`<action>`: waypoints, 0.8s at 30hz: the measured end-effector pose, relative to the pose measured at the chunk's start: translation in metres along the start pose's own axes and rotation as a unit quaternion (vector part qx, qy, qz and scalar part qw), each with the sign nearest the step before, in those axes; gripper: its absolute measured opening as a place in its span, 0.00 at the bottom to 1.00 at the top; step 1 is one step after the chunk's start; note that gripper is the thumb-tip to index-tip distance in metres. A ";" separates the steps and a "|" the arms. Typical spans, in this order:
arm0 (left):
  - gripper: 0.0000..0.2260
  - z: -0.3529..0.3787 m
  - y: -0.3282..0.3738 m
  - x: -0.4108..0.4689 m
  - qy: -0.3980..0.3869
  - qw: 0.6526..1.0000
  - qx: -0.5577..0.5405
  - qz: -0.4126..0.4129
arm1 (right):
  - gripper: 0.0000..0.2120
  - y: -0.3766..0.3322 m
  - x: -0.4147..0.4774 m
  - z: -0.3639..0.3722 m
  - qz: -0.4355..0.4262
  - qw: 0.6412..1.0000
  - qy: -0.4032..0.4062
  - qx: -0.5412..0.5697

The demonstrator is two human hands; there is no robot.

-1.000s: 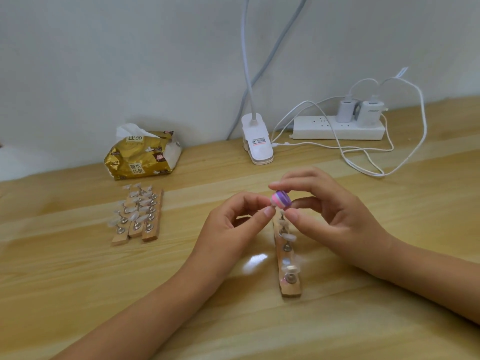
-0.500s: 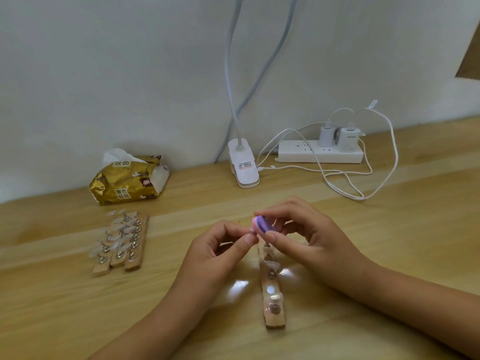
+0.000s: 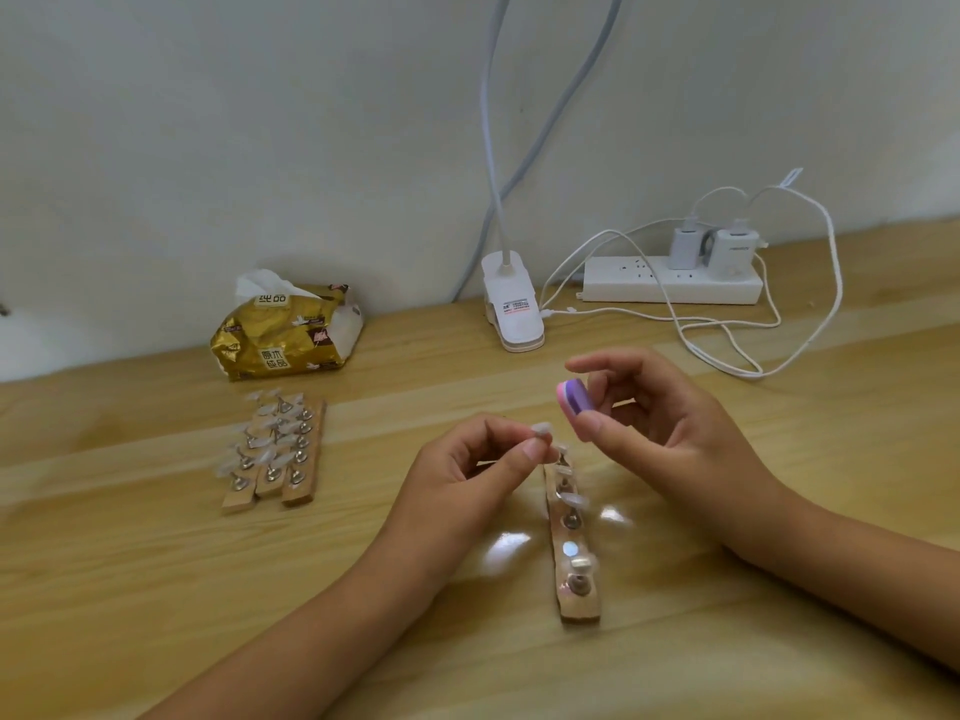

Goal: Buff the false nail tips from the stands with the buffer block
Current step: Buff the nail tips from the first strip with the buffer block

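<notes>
Buffer block (image 3: 571, 398) coming off the nail tip (image 3: 541, 427) as the two hands are drawing apart.

The right hand (image 3: 675, 439) is pinching the pink-and-purple block, which half a second ago was pressing on the tip and is now sitting just beside it. The left hand (image 3: 462, 475) is pinching the clear tip between thumb and forefinger, above the stand (image 3: 575, 563) lying on the worktop (image 3: 156, 589). This tip's buffing is likely pausing or finishing, and three loaded stands (image 3: 270, 452) are waiting beyond the left hand.
</notes>
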State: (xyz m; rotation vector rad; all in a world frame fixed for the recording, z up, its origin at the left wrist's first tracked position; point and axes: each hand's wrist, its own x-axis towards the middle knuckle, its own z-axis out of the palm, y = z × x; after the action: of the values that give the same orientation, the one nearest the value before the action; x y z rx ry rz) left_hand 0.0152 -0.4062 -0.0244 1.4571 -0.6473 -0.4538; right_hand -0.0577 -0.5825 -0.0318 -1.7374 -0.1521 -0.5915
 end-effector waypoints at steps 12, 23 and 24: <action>0.08 -0.003 -0.003 0.000 -0.015 1.000 0.007 0.017 | 0.14 -0.003 -0.002 0.002 -0.041 0.998 -0.025 -0.030; 0.05 -0.004 -0.005 -0.001 -0.004 0.999 0.006 0.037 | 0.14 -0.005 -0.004 0.003 -0.011 0.999 -0.036 -0.013; 0.06 -0.004 -0.005 -0.001 0.000 0.999 0.008 0.040 | 0.15 -0.005 -0.004 0.004 0.006 0.999 -0.044 -0.007</action>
State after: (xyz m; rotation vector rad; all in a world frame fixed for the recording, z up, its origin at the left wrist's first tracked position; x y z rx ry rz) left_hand 0.0179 -0.4027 -0.0290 1.4399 -0.7086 -0.3870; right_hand -0.0619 -0.5766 -0.0302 -1.7777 -0.1988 -0.5090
